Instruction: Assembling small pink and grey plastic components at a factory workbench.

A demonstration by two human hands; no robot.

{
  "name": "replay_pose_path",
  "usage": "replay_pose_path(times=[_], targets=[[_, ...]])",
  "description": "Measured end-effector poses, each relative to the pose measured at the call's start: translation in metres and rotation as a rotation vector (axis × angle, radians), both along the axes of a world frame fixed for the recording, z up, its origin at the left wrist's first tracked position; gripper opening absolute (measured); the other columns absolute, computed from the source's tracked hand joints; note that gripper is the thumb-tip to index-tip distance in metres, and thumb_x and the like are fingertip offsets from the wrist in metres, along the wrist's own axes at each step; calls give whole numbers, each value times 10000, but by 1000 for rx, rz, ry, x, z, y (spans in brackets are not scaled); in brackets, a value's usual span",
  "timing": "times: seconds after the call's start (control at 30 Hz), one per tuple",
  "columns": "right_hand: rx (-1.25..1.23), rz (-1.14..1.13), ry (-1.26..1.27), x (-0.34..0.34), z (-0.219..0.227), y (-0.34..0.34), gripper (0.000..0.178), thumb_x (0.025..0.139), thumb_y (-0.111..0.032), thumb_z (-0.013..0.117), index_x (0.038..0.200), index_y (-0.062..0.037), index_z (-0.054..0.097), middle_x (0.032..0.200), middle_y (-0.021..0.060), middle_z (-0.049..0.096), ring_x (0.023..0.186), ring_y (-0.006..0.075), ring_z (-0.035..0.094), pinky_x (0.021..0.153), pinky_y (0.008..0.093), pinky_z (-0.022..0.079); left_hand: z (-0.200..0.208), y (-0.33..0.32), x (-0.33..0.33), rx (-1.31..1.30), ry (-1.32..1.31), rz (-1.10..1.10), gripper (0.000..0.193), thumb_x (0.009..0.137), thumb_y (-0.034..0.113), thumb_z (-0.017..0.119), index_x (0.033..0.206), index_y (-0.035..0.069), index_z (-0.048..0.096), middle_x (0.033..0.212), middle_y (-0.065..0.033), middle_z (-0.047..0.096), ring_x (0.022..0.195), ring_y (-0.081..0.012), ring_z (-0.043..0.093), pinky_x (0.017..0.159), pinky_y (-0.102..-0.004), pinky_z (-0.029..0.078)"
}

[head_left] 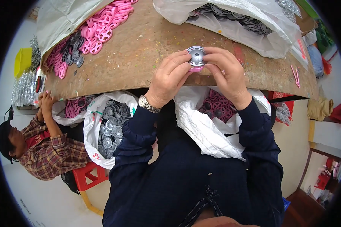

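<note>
Over the front edge of the wooden table, my left hand (169,77) and my right hand (228,73) pinch a silver plastic wheel disc (196,56) from both sides. A pink ring (196,69) shows just under the disc, against it; whether the two are joined I cannot tell. My left wrist wears a metal watch (148,104). Right below my hands, a white sack (195,126) stands open with pink and grey wheel parts (218,108) in it. To its left, another white bag (93,130) holds many silver discs (111,126).
Pink wheel rings (106,28) and grey discs (75,49) spill from a sack (60,22) at the far left of the table (140,49). A sack of grey discs (231,17) lies far right, near pink sticks (296,76). A co-worker (53,147) sits left on a red stool (89,177).
</note>
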State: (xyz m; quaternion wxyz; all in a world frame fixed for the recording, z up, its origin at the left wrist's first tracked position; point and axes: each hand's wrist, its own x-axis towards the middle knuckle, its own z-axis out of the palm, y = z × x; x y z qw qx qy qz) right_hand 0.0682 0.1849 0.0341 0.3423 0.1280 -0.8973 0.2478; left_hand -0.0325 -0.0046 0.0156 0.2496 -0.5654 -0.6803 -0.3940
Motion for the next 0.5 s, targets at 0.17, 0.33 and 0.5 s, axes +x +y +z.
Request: replay_pose_path(times=[0.17, 0.33, 0.5], targets=[[-943, 85, -405, -1, -8, 1, 299, 1003, -200, 557, 1223, 0, 575, 1203, 74, 614, 1031, 132, 611, 829, 292, 519, 1, 0, 3, -30, 17, -65, 288, 703, -26, 736, 969, 14, 631, 1099, -135, 657, 1078, -347, 640, 904, -410, 547], [-1301, 223, -718, 1, -3, -1, 343, 1007, -214, 567, 1290, -23, 540, 1117, 17, 637, 945, 74, 608, 819, 244, 516, -1, 1, 6, -15, 20, -60, 361, 715, -36, 742, 1049, 5, 612, 1175, -170, 634, 1124, -370, 621, 893, -408, 549], [-1265, 182, -526, 0, -8, -3, 354, 981, -158, 600, 1302, -20, 539, 1125, 16, 648, 967, 77, 615, 816, 230, 506, 0, 10, 28, 116, -514, 73, 458, 842, 21, 700, 1264, -2, 524, 1204, -161, 608, 1136, -324, 616, 857, -373, 577]])
